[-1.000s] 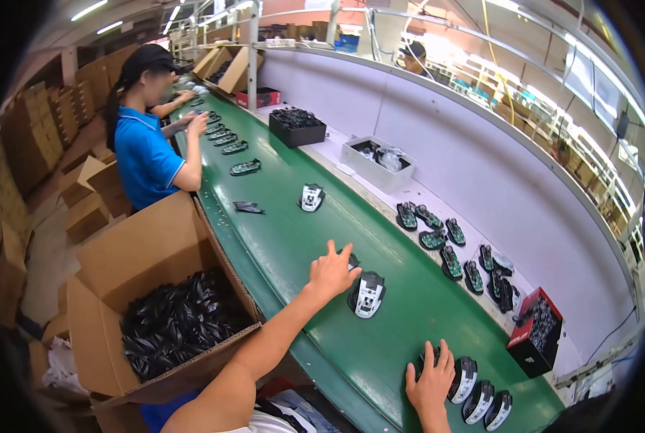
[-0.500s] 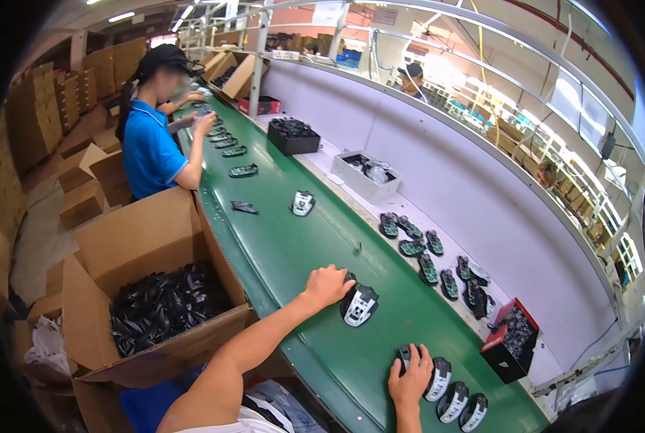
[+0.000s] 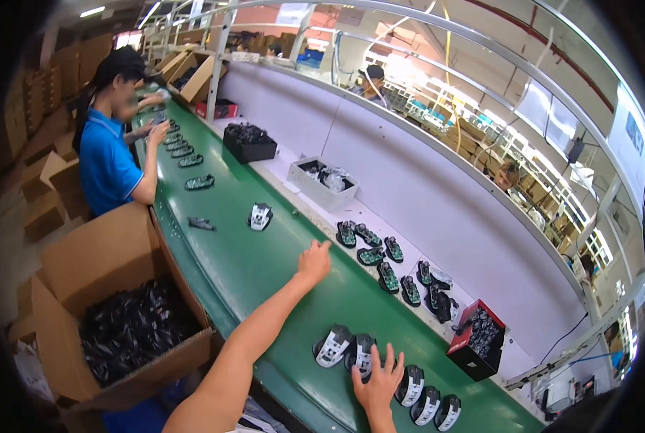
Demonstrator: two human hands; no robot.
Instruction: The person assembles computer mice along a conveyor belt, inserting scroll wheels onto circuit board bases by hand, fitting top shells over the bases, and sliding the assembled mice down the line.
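Over the green conveyor belt (image 3: 286,303), my left hand (image 3: 314,261) reaches out with its fingers drawn together; whatever they may hold is hidden. My right hand (image 3: 377,382) is spread open, its fingers over the edge of a black-and-white computer mouse body (image 3: 361,355). Directly left of that one lies another mouse body (image 3: 333,346). To the right of the hand several more stand in a slanting row, among them a mouse body (image 3: 410,385). Farther up the belt sits a single white-topped mouse body (image 3: 260,216), with a dark part (image 3: 201,224) to its left.
Mouse bases with green circuit boards (image 3: 387,277) lie along the ledge. A red-and-black box (image 3: 476,343) of small parts stands at the right. A carton (image 3: 131,231) of black pieces is at the left. Beyond it a person in blue (image 3: 110,159) works beside the belt.
My left hand has let go of a mouse body and moved toward the ledge. That mouse body now lies beside the one at my right hand, whose fingers have spread. The view has shifted.
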